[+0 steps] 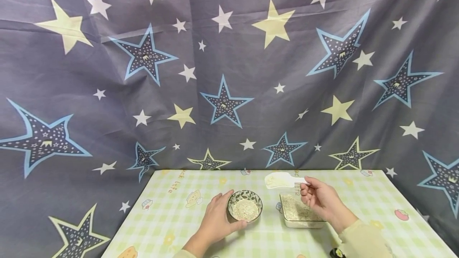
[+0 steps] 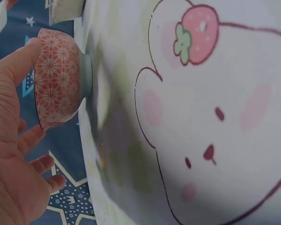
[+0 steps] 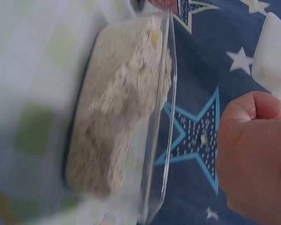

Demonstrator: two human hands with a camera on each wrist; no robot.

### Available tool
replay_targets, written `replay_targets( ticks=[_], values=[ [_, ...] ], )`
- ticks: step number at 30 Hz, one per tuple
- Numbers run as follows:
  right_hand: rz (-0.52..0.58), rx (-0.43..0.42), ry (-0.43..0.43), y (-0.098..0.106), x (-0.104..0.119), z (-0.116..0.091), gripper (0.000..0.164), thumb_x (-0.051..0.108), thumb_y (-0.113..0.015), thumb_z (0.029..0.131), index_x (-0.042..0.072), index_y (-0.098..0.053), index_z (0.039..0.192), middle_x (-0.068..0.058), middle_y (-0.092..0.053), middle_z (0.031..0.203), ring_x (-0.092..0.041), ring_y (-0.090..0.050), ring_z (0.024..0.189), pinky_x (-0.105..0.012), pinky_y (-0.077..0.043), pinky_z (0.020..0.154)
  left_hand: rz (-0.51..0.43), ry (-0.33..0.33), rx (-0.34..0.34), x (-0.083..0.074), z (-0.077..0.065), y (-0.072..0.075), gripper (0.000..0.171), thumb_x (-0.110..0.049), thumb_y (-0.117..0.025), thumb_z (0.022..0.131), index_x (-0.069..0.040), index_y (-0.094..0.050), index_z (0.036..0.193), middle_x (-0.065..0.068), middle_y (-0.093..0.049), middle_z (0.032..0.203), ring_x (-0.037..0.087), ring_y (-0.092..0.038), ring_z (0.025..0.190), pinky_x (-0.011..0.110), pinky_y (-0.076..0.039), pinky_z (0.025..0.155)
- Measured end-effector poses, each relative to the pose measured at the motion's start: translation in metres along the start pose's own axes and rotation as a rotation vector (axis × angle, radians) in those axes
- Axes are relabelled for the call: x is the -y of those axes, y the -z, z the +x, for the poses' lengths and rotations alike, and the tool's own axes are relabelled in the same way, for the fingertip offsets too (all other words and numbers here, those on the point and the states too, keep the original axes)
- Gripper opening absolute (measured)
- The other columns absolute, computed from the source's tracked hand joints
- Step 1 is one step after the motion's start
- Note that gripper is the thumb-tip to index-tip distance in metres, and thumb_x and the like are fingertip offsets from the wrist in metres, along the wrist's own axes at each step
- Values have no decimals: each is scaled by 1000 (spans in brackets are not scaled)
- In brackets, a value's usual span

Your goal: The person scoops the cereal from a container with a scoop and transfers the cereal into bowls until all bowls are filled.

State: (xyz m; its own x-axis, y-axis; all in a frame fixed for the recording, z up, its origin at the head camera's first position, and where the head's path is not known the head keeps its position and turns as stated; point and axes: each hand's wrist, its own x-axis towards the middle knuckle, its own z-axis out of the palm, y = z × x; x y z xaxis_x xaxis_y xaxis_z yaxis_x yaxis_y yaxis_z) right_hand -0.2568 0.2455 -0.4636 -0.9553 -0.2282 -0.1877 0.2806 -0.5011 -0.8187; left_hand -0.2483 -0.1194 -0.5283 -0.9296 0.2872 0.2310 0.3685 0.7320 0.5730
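A small bowl [image 1: 245,196] stands on the table, dark leaf pattern inside and a red-white flower pattern outside, with pale flakes like oats [image 1: 245,209] in it. My left hand [image 1: 216,218] holds it from the left, thumb at the near side and fingers at the far side; the left wrist view shows them against the bowl [image 2: 58,77]. Above the table, my right hand [image 1: 322,200] grips the handle of a white scoop [image 1: 279,180] that carries some flakes. Below that hand is a rectangular glass container [image 1: 305,224] of similar flakes, partly hidden by it.
A green-and-white checked cloth with cartoon prints covers the table [image 1: 172,210]. Behind it hangs a dark curtain [image 1: 229,142] with stars. Near my right sleeve lies a small black object [image 1: 337,253], cut by the frame's bottom edge.
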Motion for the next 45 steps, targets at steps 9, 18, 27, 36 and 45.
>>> replay_targets(
  ticks=[9, 18, 27, 36, 45],
  values=[
    [-87, -87, 13, -30, -17, 16, 32, 21, -45, 115, 12, -62, 90, 7, -68, 75, -2, -59, 66, -14, -53, 60, 7, -1, 0, 0, 0, -2, 111, -63, -89, 77, -9, -43, 162, 17, -54, 161, 50, -41, 152, 75, -33, 122],
    [-209, -162, 35, -43, -31, 24, 21, 19, -50, 113, 10, -64, 100, 6, -69, 74, -2, -59, 65, -14, -54, 59, -7, -1, -18, -1, -1, -3, 112, -62, -88, 78, -2, -42, 161, 18, -58, 155, 44, -52, 143, 68, -43, 119],
    [-310, -164, 64, -49, -37, 27, 24, 20, -51, 112, 4, -66, 103, 6, -68, 75, -2, -58, 63, -15, -54, 58, -21, 26, 16, -3, 1, -1, 117, -62, -89, 78, 0, -37, 162, 12, -61, 155, 42, -56, 137, 66, -44, 117],
    [-378, -182, 93, -58, -38, 27, 29, 23, -51, 112, 1, -67, 101, 5, -66, 75, -4, -55, 64, -16, -52, 57, -33, 35, 29, -3, 1, 1, 117, -61, -89, 78, 0, -36, 162, 12, -60, 156, 41, -57, 136, 65, -44, 117],
    [-421, -162, 134, -69, -35, 27, 28, 20, -50, 113, -2, -65, 106, 6, -63, 74, -5, -53, 63, -15, -49, 54, -31, 32, 34, -1, 1, 2, 117, -61, -89, 78, 1, -36, 162, 12, -59, 157, 41, -56, 137, 66, -44, 118]
  ],
)
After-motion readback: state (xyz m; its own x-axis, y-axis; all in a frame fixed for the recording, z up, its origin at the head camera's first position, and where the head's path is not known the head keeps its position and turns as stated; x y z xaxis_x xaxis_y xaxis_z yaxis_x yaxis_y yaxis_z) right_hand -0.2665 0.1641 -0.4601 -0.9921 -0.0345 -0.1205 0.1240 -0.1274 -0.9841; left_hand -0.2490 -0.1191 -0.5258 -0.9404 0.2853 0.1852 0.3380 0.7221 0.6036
